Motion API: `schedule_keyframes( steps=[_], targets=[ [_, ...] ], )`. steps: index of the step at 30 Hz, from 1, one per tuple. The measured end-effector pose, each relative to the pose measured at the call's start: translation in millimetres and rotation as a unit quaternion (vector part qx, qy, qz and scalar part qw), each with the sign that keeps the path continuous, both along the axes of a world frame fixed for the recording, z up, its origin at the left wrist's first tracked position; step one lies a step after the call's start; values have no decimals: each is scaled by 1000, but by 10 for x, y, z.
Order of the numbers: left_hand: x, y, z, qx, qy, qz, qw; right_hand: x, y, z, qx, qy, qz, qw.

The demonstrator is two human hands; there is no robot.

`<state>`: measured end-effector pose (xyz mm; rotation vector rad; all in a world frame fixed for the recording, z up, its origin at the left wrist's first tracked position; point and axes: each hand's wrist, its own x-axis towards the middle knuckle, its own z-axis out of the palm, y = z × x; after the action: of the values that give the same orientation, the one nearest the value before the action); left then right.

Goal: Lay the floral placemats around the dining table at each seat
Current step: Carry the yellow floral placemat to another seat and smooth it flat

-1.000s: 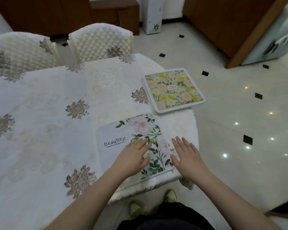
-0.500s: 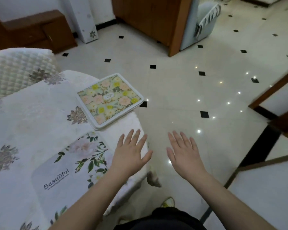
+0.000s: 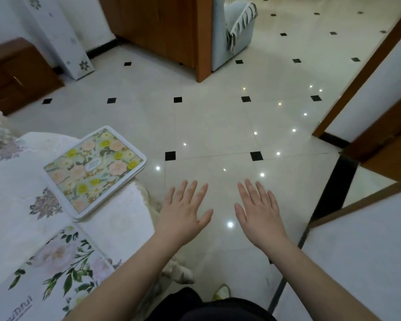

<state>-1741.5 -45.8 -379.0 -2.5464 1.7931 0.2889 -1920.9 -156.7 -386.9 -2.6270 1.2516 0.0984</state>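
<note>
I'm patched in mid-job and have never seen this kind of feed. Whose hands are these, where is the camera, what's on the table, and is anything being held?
There is no machine here: a person is doing the job bare-handed. The single picture comes from a wide-angle camera worn on their head, looking forward and down.

The left hand and right hand are both stretched out flat with fingers spread, over the tiled floor beside the table. Neither holds anything.

On the table, covered by a white tablecloth, two floral placemats lie flat. The near placemat is white with pink blooms, green leaves and printed lettering. The far placemat has yellow and pink flowers and a white border; its corner sticks out past the table edge.
</note>
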Motion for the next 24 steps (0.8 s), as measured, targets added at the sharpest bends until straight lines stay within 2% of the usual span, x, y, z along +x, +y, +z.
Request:
schedule_keyframes(
  steps=[9,11,14,24],
  targets=[
    [29,-814,-39,2,-9,-45,999,-158,-563,-32,-3,26,-59,998],
    [116,-1009,-65,-20,-21,-57,998,-112,-739,-54,-5,26,-64,998],
    [310,-1334,-97,-47,-18,-58,997,45,-1060,-84,-9,32,-59,998],
    [1067,-2009,-132,4,-8,-23,1000,769,-1906,99,-33,30,-36,998]
  ],
)
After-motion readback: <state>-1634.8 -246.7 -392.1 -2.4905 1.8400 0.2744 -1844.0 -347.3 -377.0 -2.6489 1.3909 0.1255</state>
